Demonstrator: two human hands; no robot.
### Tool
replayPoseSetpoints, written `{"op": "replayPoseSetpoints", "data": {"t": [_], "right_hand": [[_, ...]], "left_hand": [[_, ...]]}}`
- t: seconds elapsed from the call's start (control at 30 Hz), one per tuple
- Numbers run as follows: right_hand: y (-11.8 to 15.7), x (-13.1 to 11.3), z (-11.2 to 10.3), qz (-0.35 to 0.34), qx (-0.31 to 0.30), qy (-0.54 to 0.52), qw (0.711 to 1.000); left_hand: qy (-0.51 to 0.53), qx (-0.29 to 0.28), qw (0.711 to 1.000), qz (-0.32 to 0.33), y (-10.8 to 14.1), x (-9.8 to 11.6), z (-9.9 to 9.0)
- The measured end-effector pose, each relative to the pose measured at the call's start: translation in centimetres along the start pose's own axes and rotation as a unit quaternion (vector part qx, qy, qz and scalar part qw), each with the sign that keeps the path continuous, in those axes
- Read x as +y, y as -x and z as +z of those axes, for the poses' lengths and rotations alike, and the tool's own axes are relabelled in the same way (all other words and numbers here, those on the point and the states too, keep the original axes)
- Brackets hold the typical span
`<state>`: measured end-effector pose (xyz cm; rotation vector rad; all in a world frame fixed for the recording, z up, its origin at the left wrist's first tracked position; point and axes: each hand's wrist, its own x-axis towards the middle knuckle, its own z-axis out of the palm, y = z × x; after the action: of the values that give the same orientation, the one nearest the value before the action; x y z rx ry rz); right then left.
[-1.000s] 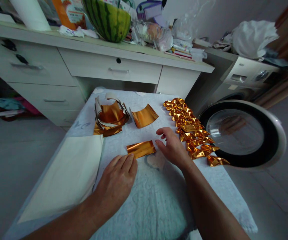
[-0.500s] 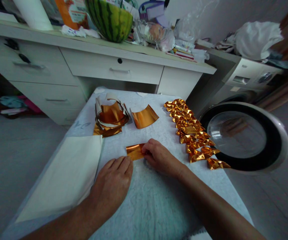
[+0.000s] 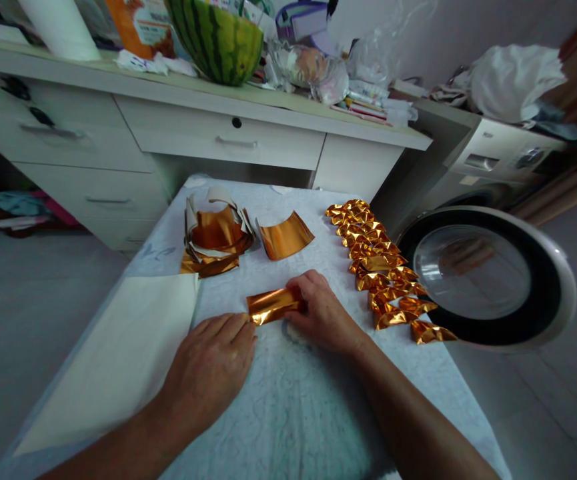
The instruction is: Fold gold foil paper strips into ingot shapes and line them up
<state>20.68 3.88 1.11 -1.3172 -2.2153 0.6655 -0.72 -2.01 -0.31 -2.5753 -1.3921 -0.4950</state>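
A strip of gold foil paper (image 3: pixel 271 305) lies between my hands, shiny side up and slightly curved. My right hand (image 3: pixel 321 310) is closed around its right end, thumb below and fingers above. At its lower left corner, my left hand (image 3: pixel 218 360) has its fingers curled together and gripping the edge; the left thumb is hidden. Just beyond lies a single curved foil sheet (image 3: pixel 287 237). To its left is a stack of curled foil sheets (image 3: pixel 215 230) with pale backs. Rows of folded gold foil pieces (image 3: pixel 375 263) lie along the right side.
A cloth-covered table (image 3: pixel 288 413) bears everything, with a pale folded sheet (image 3: pixel 113 353) at its left. Behind stands a white drawer desk (image 3: pixel 228 137) with a cut watermelon (image 3: pixel 218 43) on top. The washing machine's open round door (image 3: pixel 553 280) borders the table's right edge.
My left hand has shifted slightly left and down. The foil strip shows more of its length and now tilts, its right end higher. The folded pieces have not been disturbed.
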Motion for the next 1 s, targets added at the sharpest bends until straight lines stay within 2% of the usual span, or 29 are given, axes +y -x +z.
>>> {"op": "replayPoseSetpoints", "data": {"t": [0.13,0.3,0.43,0.53,0.63,0.7,0.77,0.93,1.0], "right_hand": [[0.2,0.5,0.1,0.014,0.012,0.032,0.999],[0.2,0.4,0.0,0.023,0.004,0.011,1.0],[0.2,0.1,-0.3,0.021,-0.001,0.0,1.0],[0.2,0.1,-0.5,0.015,-0.016,0.001,1.0],[0.3,0.2,-0.6,0.009,-0.02,-0.001,1.0],[0.3,0.1,-0.6,0.017,-0.014,-0.014,1.0],[0.3,0.0,-0.7,0.022,-0.009,-0.043,0.999],[0.5,-0.1,-0.6,0.019,-0.023,-0.172,0.985],[0.5,0.0,-0.5,0.025,-0.034,-0.223,0.974]], "left_hand": [[0.003,-0.004,1.0,-0.009,-0.3,0.0,0.0],[0.006,-0.016,1.0,-0.017,-0.6,-0.2,0.1],[0.025,-0.041,0.997,-0.059,-0.7,-0.3,-0.1],[0.071,-0.017,0.992,-0.099,-0.6,-0.2,0.2],[0.111,0.044,0.986,-0.117,-0.4,-0.2,0.9],[0.142,0.07,0.979,-0.131,-0.5,-0.2,1.4],[0.19,0.071,0.968,-0.147,-0.6,-0.3,1.6],[0.312,0.019,0.928,-0.202,-1.4,-0.6,0.8],[0.348,0.016,0.91,-0.224,-1.7,-0.7,0.3]]}}
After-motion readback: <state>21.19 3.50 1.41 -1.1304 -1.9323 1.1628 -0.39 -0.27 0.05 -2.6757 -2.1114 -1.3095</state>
